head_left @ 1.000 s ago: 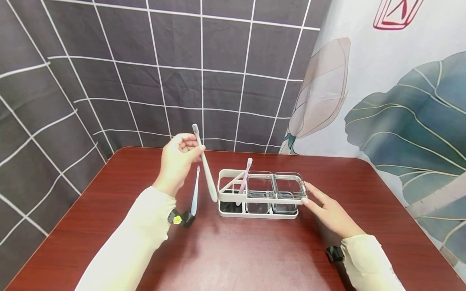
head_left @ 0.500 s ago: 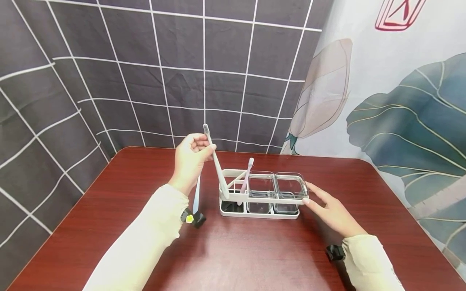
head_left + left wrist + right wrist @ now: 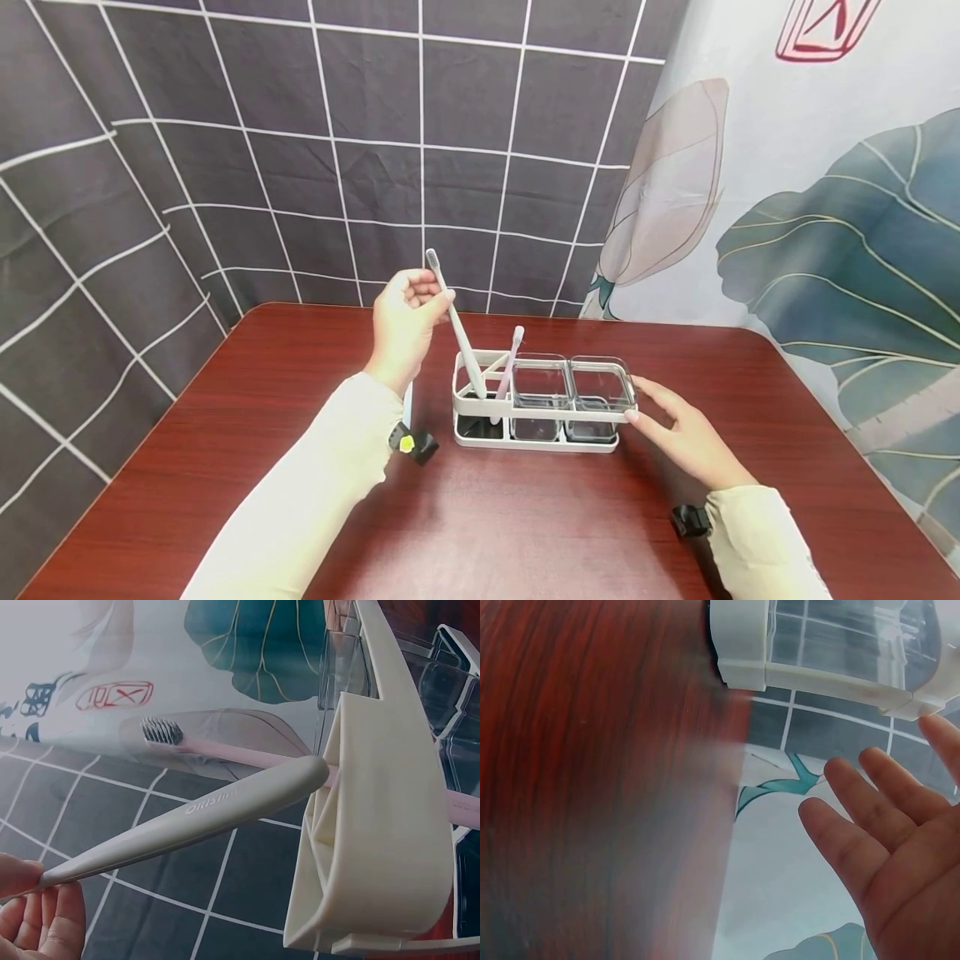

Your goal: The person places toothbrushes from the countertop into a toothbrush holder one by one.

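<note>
My left hand point(image 3: 405, 329) pinches a pale grey toothbrush point(image 3: 462, 337) near its bristle head. Its thick handle end point(image 3: 296, 780) points down at the left compartment of a white toothbrush holder point(image 3: 540, 412); in the left wrist view that end overlaps the compartment's rim. A pink toothbrush point(image 3: 507, 367) leans in the holder, bristles up. At the holder's right end is my right hand point(image 3: 686, 433), fingertips against its upper corner, with the other fingers point(image 3: 847, 847) loosely extended. A light blue toothbrush point(image 3: 407, 407) is mostly hidden behind the left hand and wrist.
Two clear square cups point(image 3: 540, 383) sit in the holder's middle and right sections. The holder stands on a reddish-brown wooden table point(image 3: 480, 517). Behind rises a dark grid-patterned curtain point(image 3: 360, 175), with a leaf-printed white one point(image 3: 810, 250) to the right.
My left hand has moved right with the grey toothbrush, bringing its handle end from beside the holder to over the left compartment. My right hand stays at the holder's right end.
</note>
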`<state>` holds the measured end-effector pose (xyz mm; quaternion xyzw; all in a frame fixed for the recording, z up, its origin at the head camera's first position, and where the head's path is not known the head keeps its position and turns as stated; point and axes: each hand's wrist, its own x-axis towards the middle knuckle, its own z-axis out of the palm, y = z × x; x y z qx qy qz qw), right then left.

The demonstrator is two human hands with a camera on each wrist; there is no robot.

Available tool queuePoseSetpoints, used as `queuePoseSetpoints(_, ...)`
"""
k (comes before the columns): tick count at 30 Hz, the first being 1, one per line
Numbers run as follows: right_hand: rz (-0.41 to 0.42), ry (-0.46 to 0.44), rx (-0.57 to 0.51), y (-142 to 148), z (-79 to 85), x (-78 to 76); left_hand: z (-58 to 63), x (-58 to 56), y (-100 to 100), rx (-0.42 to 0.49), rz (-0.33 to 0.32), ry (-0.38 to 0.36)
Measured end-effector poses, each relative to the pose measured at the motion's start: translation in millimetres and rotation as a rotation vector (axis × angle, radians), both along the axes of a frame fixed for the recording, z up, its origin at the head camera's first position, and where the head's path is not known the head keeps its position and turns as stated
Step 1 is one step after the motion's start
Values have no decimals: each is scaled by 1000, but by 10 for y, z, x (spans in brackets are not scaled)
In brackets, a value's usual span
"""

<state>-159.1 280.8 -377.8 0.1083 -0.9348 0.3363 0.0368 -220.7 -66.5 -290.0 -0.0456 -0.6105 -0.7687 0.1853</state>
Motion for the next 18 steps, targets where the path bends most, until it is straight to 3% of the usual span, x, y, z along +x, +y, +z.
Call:
queuePoseSetpoints(11,-15,19,-33,-9,-23,5,-55,-92,125,33,-2,18)
queuePoseSetpoints(18,-13,20,-37,-11,-21,8,-93,-77,213,-40,-47,27)
